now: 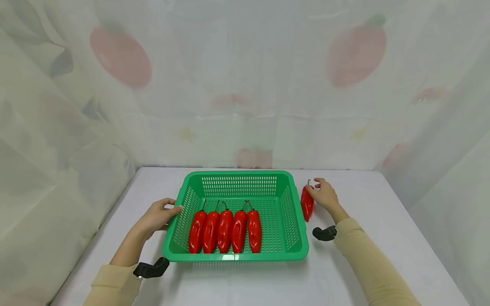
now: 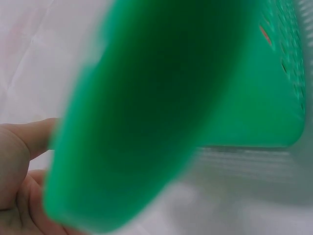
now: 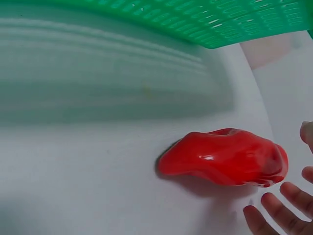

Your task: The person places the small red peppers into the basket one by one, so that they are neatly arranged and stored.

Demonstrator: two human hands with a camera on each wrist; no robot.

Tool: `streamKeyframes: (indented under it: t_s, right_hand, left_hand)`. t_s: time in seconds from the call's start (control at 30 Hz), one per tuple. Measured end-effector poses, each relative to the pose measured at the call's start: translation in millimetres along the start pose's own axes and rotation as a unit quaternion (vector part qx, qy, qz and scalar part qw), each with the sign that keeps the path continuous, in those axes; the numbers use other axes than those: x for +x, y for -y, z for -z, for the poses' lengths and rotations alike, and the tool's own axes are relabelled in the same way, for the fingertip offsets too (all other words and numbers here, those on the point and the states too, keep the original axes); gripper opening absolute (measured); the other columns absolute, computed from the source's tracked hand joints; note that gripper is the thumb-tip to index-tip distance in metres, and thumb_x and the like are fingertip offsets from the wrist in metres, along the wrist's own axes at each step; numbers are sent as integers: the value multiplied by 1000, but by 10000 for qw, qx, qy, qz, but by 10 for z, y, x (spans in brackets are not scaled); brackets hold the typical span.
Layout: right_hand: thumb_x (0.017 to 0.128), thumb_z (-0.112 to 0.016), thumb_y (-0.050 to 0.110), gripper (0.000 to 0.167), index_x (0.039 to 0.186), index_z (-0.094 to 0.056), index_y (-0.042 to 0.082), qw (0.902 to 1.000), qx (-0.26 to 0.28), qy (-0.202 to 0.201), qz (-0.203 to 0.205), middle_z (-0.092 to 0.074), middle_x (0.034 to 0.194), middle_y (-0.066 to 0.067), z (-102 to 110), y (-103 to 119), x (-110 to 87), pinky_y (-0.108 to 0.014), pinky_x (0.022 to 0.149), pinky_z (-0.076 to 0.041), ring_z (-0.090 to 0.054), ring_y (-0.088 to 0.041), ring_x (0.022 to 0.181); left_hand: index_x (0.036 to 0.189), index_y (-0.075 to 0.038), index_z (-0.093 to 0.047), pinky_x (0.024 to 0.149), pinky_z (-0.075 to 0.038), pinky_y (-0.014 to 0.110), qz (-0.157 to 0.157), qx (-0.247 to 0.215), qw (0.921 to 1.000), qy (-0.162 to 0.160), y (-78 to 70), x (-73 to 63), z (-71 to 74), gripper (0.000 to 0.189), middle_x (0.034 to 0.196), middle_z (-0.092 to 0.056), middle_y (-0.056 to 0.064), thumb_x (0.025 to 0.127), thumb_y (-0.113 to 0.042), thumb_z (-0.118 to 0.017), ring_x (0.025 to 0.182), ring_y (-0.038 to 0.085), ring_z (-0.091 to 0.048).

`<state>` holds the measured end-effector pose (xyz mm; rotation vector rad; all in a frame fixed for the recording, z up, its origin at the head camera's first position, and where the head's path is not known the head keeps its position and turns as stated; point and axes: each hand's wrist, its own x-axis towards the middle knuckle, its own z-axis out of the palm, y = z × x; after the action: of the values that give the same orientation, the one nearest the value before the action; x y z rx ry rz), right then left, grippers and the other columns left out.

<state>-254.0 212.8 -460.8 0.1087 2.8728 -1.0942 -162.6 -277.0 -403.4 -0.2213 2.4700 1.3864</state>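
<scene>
A green plastic basket stands on the white table with several red chili peppers side by side in its left and middle part, stems toward the far side. My left hand grips the basket's left rim, thumb over the edge; in the left wrist view the rim hides part of the fingers. Right of the basket lies a single red pepper. My right hand is at its stem end. In the right wrist view the fingers are spread beside this pepper, not closed round it.
The white table ends at a patterned cloth backdrop behind and cloth at both sides. Each wrist wears a black device. The basket's perforated side is close to the single pepper.
</scene>
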Motion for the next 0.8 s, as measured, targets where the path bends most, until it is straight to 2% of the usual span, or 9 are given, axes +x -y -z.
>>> streamKeyframes:
  t_s: [0.2,0.47,0.8]
  right_hand:
    - [91,-50,31,60,134,-33,-7,9997,15,209,-92,-48,120,-31,-28,9,-37,-35,65,-54,-52,-39,100]
    - [91,-49,34,61,134,-33,-7,9995,-36,254,-180,-49,120,-31,-77,-57,-34,-47,84,-48,-50,-41,107]
    - [90,-53,34,64,134,-31,-7,9990,64,389,-213,-49,115,-29,-124,-73,-36,-47,82,-49,-50,-38,102]
  left_hand:
    - [124,3,-41,66,-56,38,34,11,10000,-3,4,4,0,48,93,-65,14,92,-30,-55,72,19,-66]
    - [123,2,-40,67,-56,38,16,-1,10000,19,27,22,3,48,94,-66,14,92,-31,-55,72,19,-66]
    - [124,2,-41,67,-56,39,27,23,10000,-3,28,19,0,48,97,-65,17,92,-31,-55,73,18,-65]
